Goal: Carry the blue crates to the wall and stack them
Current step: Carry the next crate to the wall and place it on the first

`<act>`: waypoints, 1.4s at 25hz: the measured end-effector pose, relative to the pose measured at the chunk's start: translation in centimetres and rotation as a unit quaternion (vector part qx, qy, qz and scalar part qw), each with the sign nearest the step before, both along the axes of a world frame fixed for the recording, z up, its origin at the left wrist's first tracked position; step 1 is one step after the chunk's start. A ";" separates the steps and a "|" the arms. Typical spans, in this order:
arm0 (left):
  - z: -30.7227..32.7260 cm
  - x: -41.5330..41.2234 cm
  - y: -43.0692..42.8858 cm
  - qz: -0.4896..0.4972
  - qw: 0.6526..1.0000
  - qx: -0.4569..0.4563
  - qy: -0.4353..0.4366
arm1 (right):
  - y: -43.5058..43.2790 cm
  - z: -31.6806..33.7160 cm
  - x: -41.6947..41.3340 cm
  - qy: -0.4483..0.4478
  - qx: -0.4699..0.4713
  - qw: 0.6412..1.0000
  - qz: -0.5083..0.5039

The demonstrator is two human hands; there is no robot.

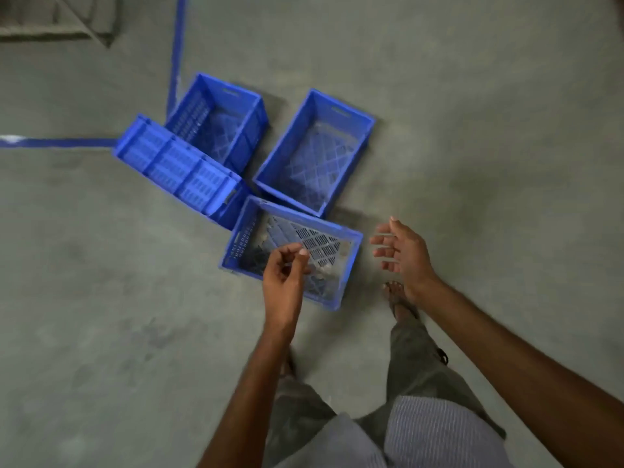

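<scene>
Head view: four blue crates sit bunched on the concrete floor, by the corner where two painted blue lines meet. The near crate stands upright just ahead of a foot. The right crate and the far crate stand upright behind it. The tipped crate lies on its side, touching the far crate and just beside the near one. No wall to stack against is in view. The left hand hangs over the near crate's front rim, fingers loosely curled with thumb and forefinger close together, and holds nothing. The right hand is just off that crate's right end, fingers spread and relaxed, touching nothing. The crates look like moulded plastic with slotted walls and lattice bottoms, so they are probably light and stiff, and more bulky than heavy. Some small dark bits lie in the near crate and may slide when it is lifted. Each short end wall has a cut-out slot near the rim, and these look the best holds, one hand at each end. The thick rims should seat one crate on the next, and the tipped crate would need righting first. The picture is somewhat blurred, and no brand, label or writing can be read.
</scene>
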State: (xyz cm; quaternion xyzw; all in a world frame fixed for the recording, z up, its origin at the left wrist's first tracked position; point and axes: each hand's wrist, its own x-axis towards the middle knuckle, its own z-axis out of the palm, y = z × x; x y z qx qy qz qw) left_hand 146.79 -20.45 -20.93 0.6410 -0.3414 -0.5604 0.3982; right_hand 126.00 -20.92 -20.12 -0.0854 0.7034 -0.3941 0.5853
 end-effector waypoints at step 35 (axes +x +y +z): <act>-43.3 -3.1 4.8 -0.369 0.896 -0.018 -0.244 | 6.8 -40.6 -0.5 -0.135 0.017 0.966 -0.222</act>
